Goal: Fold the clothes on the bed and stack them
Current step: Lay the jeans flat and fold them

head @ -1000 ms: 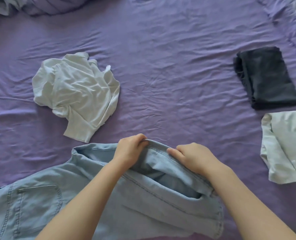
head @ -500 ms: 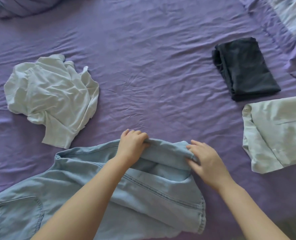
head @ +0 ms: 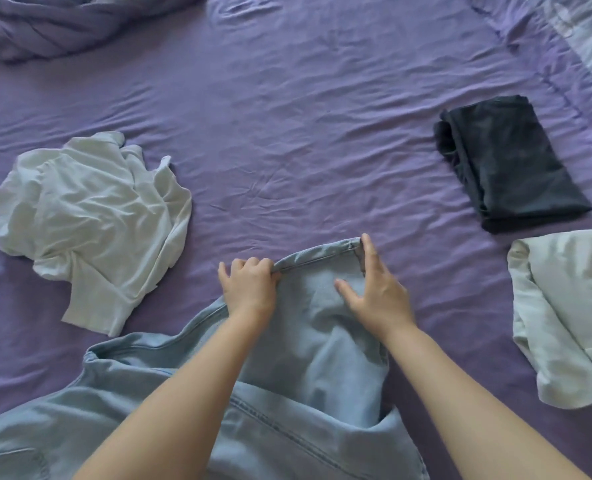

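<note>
While gripping the blue jeans [head: 322,341] hem with left hand [head: 249,289], pressing flat with right hand [head: 377,296], fingers maybe hooked underneath.

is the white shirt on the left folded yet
No. The white shirt lies crumpled and wrinkled on the purple sheet, one sleeve sticking out, apart from both hands.

The bed [head: 287,133] carries light blue jeans [head: 322,358]. Left of the jeans lies a crumpled white shirt [head: 90,223]; right, a folded black garment [head: 509,161] and a pale garment [head: 571,313].
</note>
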The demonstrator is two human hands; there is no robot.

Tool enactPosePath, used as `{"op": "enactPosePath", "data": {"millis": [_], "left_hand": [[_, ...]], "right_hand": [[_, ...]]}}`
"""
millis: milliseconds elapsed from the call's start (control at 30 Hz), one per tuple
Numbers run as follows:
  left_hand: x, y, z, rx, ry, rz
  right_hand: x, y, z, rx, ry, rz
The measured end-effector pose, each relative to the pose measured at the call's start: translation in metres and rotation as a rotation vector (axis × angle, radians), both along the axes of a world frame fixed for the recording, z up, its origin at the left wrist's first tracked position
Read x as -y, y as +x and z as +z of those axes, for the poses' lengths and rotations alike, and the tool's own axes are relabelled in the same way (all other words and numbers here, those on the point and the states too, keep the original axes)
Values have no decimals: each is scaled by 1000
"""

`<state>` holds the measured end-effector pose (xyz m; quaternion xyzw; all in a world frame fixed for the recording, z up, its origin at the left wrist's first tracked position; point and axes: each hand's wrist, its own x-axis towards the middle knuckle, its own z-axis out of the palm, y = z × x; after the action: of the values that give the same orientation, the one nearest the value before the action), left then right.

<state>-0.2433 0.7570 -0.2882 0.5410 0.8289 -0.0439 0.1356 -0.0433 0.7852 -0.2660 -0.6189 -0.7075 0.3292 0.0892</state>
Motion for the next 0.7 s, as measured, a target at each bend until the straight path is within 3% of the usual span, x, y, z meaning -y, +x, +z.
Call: {"op": "enactPosePath", "data": {"millis": [233,433,600,700], "left_hand": [[16,13,-1,99,156,81],[64,-25,9,96,241,-2],[98,-75,8,11,176,-118],[107,-91,6,-27,189,-202]], "right_hand": [[22,12,-5,-188,53,3],[-1,22,11,192,-29,23],[18,5,-9,428,434,197],[35,-32,-16,398,490,405]]}}
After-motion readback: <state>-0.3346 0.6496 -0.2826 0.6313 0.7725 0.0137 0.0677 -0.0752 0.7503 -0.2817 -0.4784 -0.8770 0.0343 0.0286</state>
